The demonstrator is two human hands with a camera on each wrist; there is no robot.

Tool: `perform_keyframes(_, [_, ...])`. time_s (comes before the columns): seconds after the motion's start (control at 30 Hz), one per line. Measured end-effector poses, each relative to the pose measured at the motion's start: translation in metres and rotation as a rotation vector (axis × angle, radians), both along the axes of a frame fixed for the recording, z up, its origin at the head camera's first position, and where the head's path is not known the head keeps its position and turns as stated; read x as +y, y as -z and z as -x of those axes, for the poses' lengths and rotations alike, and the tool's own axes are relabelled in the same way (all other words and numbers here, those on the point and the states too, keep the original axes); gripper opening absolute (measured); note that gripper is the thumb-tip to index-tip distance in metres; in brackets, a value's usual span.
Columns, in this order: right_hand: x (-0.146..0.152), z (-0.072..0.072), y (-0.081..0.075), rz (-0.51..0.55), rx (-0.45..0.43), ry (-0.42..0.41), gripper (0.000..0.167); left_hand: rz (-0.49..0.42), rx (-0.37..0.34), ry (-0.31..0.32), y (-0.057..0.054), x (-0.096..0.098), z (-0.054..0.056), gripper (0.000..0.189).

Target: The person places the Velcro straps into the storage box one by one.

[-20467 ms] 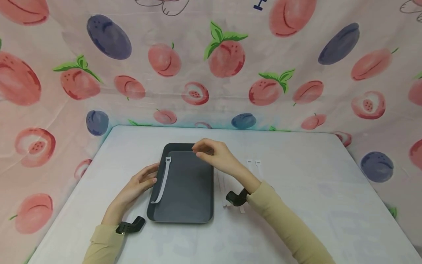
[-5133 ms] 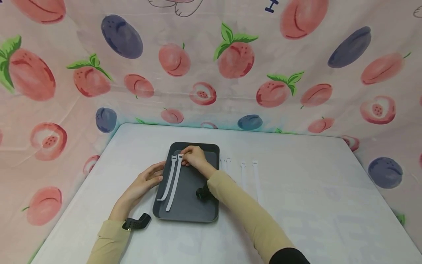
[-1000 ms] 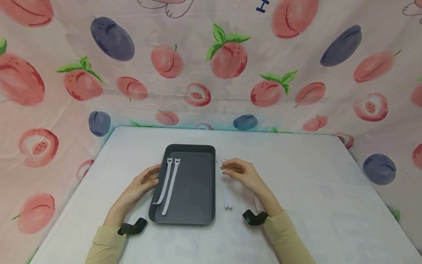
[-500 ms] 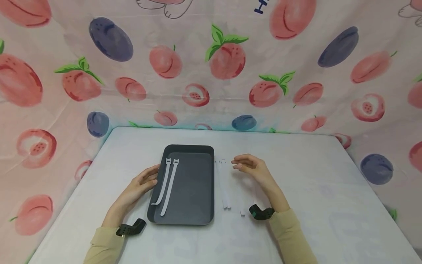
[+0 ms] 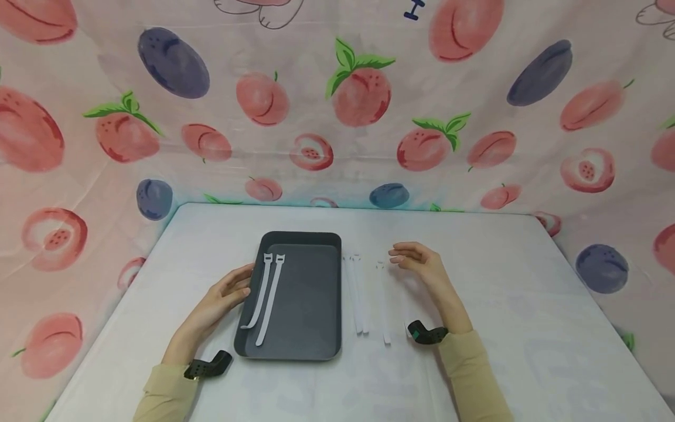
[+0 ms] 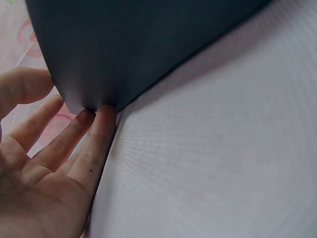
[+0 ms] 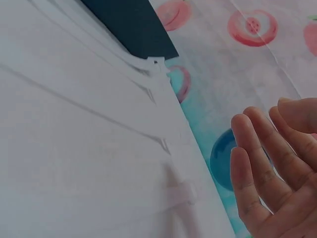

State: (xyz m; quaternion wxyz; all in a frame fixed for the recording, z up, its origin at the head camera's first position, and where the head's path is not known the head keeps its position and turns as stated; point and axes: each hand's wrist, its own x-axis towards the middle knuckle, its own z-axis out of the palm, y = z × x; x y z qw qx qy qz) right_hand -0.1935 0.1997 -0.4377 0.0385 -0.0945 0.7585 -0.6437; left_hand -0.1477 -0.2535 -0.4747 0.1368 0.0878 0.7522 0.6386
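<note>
My left hand [image 5: 221,296] lies against the left side of the dark grey tray [image 5: 311,346], its fingertips touching the outer wall in the left wrist view. Inside the tray, near its left wall, two white cable straps [image 5: 270,310] with slotted heads lie side by side, the left one with a bent-up tail. To the tray's right, several more white straps [image 5: 384,305] lie lengthwise on the white table, faint against it. Over the rightmost of them hovers my right hand [image 5: 424,266], fingers loosely bent and holding nothing. In the right wrist view, strap heads [image 7: 166,145] show near the table's far edge.
A white cloth covers the table [image 5: 501,293]. Behind and beside it hangs a pink fruit-print curtain [image 5: 221,99]. A black wrist camera is strapped on each wrist, the right camera [image 5: 426,334] partly covering a strap.
Since 20.5 s ago a second strap has come to lie in the tray. Over the last second my right hand has moved right, away from the straps beside the tray. The left hand stays put.
</note>
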Motion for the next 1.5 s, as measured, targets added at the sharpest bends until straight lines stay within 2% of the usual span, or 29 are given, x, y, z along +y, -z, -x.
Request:
perform_keyframes(0.17, [0.009, 0.003, 0.006, -0.015, 0.021, 0.05, 0.034, 0.006, -0.001, -0.002, -0.001, 0.0, 0.0, 0.06])
perform_keyframes(0.27, [0.014, 0.005, 0.008, -0.018, 0.005, 0.083, 0.034, 0.007, -0.004, -0.004, -0.002, 0.001, -0.001, 0.06])
perform_keyframes(0.57, [0.02, 0.007, 0.013, -0.097, -0.027, 0.117, 0.037, 0.013, -0.004, -0.005, -0.003, 0.002, -0.002, 0.06])
perform_keyframes(0.83, [0.023, 0.011, 0.019, -0.192, -0.049, 0.115, 0.037, 0.01, -0.001, -0.003, -0.003, 0.001, -0.002, 0.06])
perform_keyframes(1.1, [0.026, 0.012, 0.024, -0.289, -0.057, 0.076, 0.039, 0.012, 0.001, 0.002, -0.002, 0.001, -0.001, 0.06])
perform_keyframes(1.5, [0.024, 0.017, 0.028, -0.277, -0.036, 0.029, 0.039, 0.002, 0.003, -0.002, -0.002, 0.001, -0.001, 0.06])
